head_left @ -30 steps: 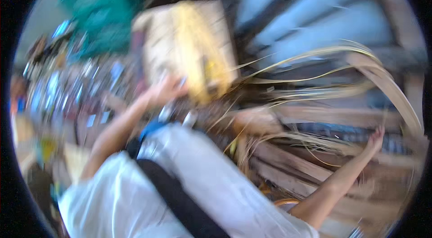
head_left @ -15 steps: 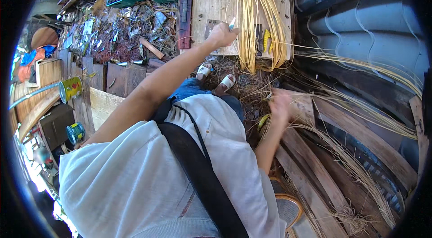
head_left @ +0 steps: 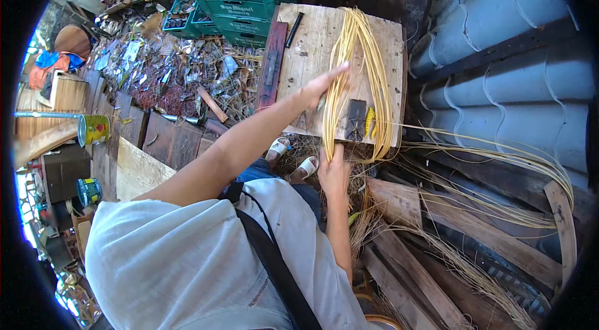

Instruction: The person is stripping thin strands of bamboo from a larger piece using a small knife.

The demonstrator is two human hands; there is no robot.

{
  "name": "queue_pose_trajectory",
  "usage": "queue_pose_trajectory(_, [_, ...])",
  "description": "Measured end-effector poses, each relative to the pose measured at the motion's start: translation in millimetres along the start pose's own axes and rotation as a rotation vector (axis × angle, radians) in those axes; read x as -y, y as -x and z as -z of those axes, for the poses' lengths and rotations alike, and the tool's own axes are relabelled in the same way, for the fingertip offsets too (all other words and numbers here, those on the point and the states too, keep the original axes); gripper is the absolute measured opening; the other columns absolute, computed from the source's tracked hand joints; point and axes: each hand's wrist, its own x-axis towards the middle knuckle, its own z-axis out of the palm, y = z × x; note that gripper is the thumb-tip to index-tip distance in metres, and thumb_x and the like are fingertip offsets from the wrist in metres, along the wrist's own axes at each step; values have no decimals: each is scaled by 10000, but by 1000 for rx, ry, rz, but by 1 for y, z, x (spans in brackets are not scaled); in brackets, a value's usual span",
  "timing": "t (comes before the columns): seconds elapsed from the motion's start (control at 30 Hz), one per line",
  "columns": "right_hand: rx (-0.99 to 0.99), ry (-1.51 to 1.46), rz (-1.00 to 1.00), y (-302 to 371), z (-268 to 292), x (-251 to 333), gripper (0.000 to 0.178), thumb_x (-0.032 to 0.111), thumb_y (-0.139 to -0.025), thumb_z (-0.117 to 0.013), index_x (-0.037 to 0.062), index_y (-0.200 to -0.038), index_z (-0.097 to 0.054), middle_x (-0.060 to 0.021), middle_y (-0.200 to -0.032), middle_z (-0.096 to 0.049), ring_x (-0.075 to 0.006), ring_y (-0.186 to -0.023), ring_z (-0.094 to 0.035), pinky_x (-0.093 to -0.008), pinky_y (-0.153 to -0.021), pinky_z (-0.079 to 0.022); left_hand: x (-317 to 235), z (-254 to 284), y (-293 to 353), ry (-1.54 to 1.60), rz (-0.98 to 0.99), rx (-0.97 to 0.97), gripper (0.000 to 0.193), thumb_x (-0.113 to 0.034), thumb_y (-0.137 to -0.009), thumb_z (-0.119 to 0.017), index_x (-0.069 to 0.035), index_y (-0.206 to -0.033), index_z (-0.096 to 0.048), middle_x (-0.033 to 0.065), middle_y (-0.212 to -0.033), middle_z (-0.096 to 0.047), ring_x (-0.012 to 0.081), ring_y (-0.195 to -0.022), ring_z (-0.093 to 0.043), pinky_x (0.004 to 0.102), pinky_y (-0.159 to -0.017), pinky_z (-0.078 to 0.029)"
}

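Observation:
A looped bundle of long, thin yellow cane strips point(head_left: 368, 36) lies over a wooden board point(head_left: 306, 39) in front of me. My right hand point(head_left: 335, 171) is closed around the lower end of the bundle's left part, at the board's near edge. Across the upper part of that same side reaches my left hand point(head_left: 324, 85), its fingers stretched out. A small pale object point(head_left: 321, 103) shows just under the left hand; I cannot make out its kind. Between the bundle's two sides sit a dark flat block point(head_left: 355, 119) and a yellow object point(head_left: 369, 123).
A black rod point(head_left: 294, 30) lies on the board's left, beside a dark red wooden strip point(head_left: 272, 68). Green crates point(head_left: 240, 8) are stacked behind litter. More cane strips point(head_left: 499, 155) trail to the right over wooden planks point(head_left: 430, 274), below blue corrugated sheeting point(head_left: 493, 105).
My right hand has come from the right, over the planks, onto the bundle's lower end. My left hand has moved onto the strips. The view has shifted, so the board sits lower.

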Motion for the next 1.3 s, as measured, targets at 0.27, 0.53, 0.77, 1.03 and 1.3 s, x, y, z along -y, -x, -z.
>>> queue_pose_trajectory(0.27, [-203,437,-217,-67,69,0,411,138,-768,-646,32,-1132,-487,-261,-930,-618,-385,-842,-634,-459,-747,-511,-82,23,-87,-229,2,-34,177,-259,-787,-636,-116,-685,-621,-39,-552,-535,57,-386,-324,233,-382,-300])
queue_pose_trajectory(0.53, [-447,238,-522,-73,22,-138,878,176,-699,-763,51,-1357,-195,-256,-1303,-421,-399,-1093,-528,-469,-855,-477,-1,-14,-104,-302,111,-108,217,-262,-821,-633,-67,-724,-636,0,-559,-488,81,-412,-335,240,-370,-290])
queue_pose_trajectory(0.77, [-643,363,-106,-45,56,-160,148,162,-748,-637,50,-840,-666,-170,-782,-629,-349,-747,-595,-416,-704,-482,-16,-26,-91,-233,117,-65,233,-310,-834,-640,-78,-841,-628,-17,-548,-432,71,-421,-345,222,-344,-282])
queue_pose_trajectory(1.03, [-321,213,415,-135,145,78,229,103,-799,-608,-10,-997,-584,-190,-917,-597,-366,-848,-591,-377,-742,-469,-174,-9,-92,205,-162,87,322,-386,-838,-629,-65,-822,-614,61,-615,-567,154,-485,-520,323,-456,-460])
queue_pose_trajectory(1.3, [-407,429,628,-207,102,177,193,107,-840,-568,-45,-959,-574,-207,-860,-603,-363,-750,-625,-446,-689,-518,-331,62,-12,-366,-453,-334,297,-347,-863,-525,-64,-925,-591,135,-799,-623,259,-602,-599,431,-555,-543])
